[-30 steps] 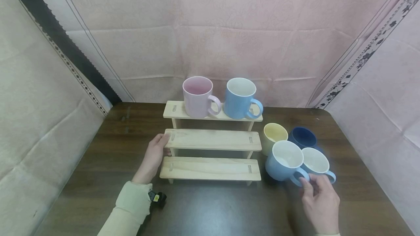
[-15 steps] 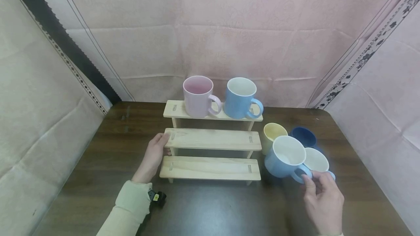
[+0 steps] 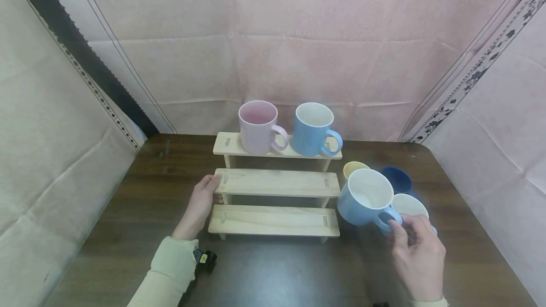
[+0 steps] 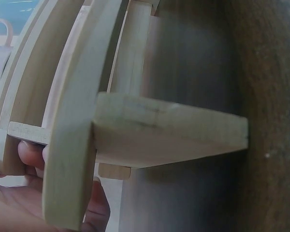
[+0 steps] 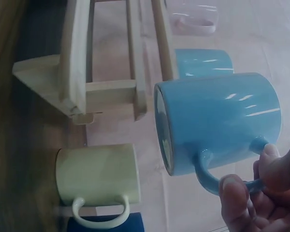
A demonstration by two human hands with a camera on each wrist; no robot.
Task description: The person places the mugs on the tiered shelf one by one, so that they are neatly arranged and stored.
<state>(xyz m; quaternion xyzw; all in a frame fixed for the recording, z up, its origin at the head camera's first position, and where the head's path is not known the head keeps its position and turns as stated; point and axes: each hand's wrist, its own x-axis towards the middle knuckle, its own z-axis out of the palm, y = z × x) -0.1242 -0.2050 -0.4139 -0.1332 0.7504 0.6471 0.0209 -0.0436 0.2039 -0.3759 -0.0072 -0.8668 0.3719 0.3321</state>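
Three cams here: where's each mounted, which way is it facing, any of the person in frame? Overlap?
Head: worn on the head, facing forward and down at the wooden rack and held blue mug; left grip, right grip, left sleeve show.
Left wrist: on that wrist, facing the wooden rack's left end; part of left grip, lower left.
Right wrist: on that wrist, facing the held blue mug; part of right grip, lower right.
Head and right wrist share: yellow mug.
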